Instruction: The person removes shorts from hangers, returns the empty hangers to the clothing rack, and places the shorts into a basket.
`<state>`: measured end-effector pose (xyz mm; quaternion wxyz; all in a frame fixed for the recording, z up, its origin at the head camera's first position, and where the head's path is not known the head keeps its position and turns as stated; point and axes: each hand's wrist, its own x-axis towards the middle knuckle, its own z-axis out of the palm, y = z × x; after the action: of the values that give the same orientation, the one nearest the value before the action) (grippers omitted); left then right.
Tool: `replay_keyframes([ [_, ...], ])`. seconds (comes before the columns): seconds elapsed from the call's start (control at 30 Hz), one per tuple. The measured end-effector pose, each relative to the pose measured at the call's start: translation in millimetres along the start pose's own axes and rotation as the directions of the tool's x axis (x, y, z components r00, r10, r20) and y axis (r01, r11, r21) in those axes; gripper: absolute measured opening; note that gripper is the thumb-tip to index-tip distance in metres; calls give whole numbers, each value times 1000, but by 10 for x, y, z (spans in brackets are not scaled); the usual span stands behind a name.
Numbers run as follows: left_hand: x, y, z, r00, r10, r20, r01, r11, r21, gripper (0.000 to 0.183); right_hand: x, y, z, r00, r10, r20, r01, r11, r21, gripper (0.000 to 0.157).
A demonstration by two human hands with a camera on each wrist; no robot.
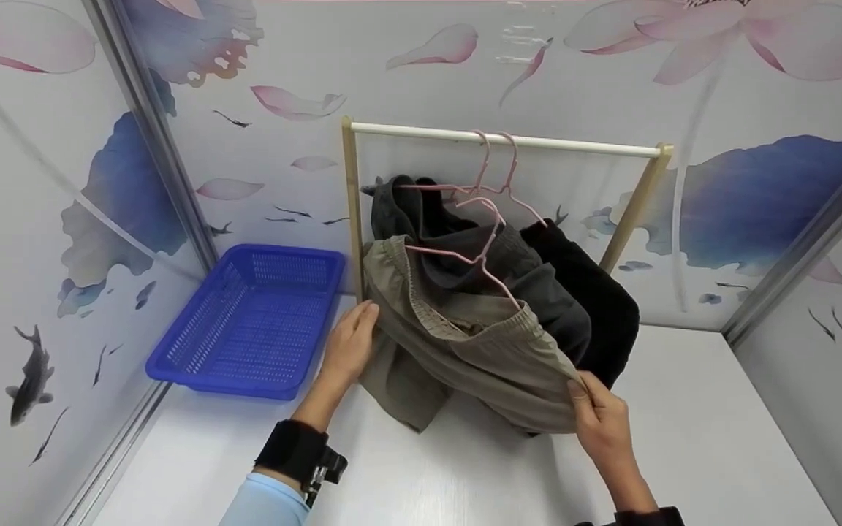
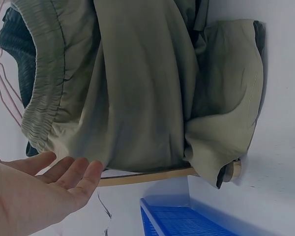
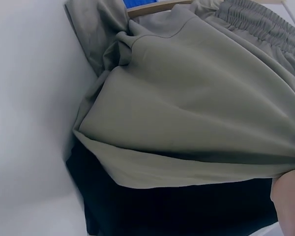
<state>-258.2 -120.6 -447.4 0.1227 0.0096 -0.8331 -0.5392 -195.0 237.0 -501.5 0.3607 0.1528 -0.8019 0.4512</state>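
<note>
Olive-grey pants with an elastic waistband are spread in front of the rack, a pink hanger inside the waist. That hanger's hook sits below the rail, over the dark grey garment. My left hand is at the left side of the pants; in the left wrist view the fingers are extended beside the fabric, not curled round it. At the right edge, my right hand pinches the cloth between thumb and fingers. Only part of this hand shows in the right wrist view.
Behind hang a dark grey garment and a black garment, with two pink hanger hooks over the white rail. Wooden posts support the rail. A blue plastic basket stands left of the rack. Printed panels enclose the white table.
</note>
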Motion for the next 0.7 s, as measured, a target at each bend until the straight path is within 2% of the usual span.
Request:
replay_keyframes([
  [0.23,-21,-42,-18,1000,19,6,-19,1000,-5,51,-43,61,-67,1000,21,22,-21,1000,-3,22],
  [0.4,-36,-62,-32,1000,9,0,-9,1000,-8,52,-79,107,-114,998,42,43,-42,999,-5,21],
  [0.7,-45,-89,-50,998,63,-27,-62,997,34,50,-108,153,-161,996,28,83,-30,999,23,24],
])
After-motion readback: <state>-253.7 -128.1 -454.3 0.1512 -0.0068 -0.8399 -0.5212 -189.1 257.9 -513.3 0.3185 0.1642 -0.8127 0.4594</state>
